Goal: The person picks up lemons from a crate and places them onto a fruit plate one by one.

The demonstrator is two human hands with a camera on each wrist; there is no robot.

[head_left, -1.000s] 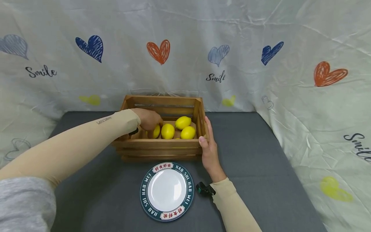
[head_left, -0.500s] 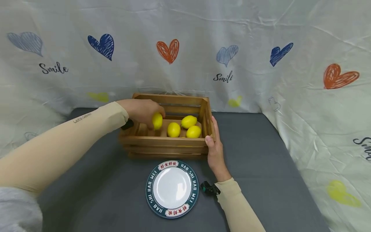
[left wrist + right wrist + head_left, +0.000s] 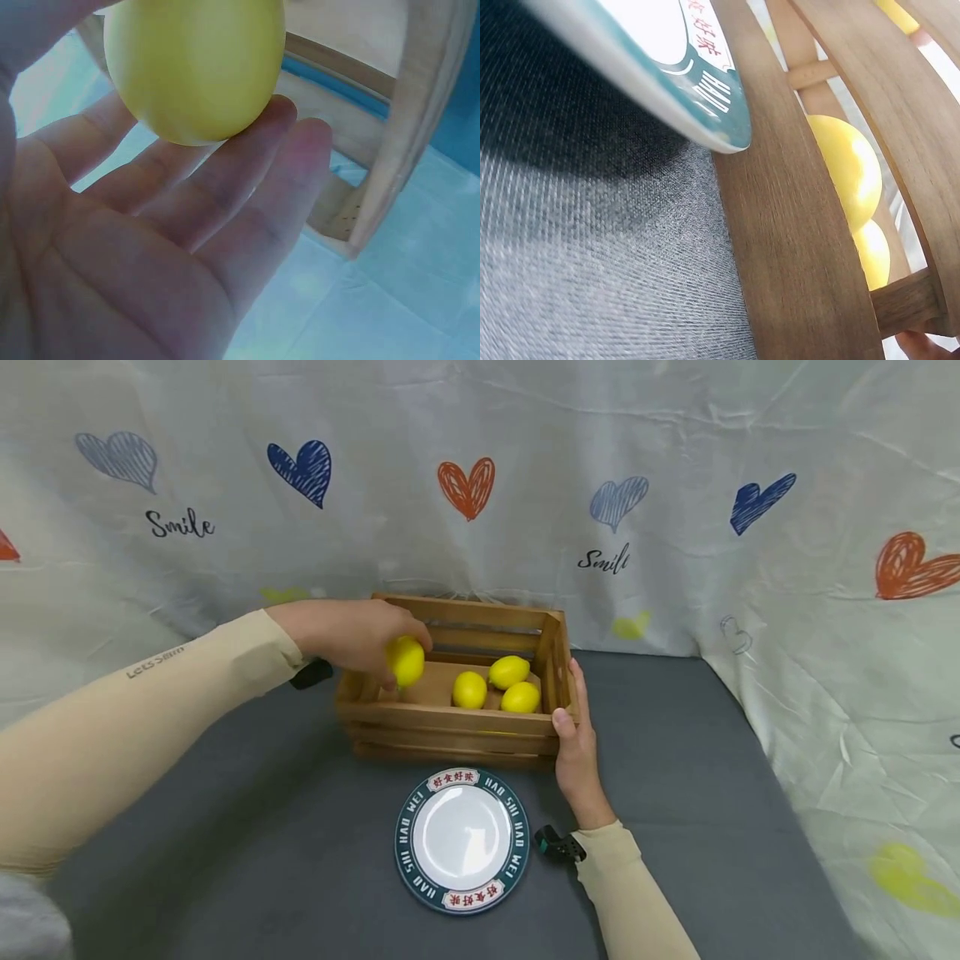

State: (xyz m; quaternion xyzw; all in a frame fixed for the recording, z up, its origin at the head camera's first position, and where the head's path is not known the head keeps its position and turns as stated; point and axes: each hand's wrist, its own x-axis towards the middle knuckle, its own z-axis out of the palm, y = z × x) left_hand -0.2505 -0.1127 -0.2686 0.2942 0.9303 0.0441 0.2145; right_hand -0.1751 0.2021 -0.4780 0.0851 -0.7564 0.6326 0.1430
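One left hand [image 3: 348,631]: grip pinched the lemon [image 3: 406,662] between thumb and fingers.
Lemon: hung over the left part of the slatted wooden crate [image 3: 450,720]; probably light, firm, slightly slippery, best taken round its wide middle.
Green-rimmed plate [image 3: 462,839]: lay in front on the table [image 3: 262,827].
Three other lemons [image 3: 509,672]: sat inside, towards the right.
Right hand [image 3: 577,768]: grip clamped on the crate's right front corner.

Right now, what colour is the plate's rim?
The plate's rim is dark teal with white and red lettering, clearest in the head view.
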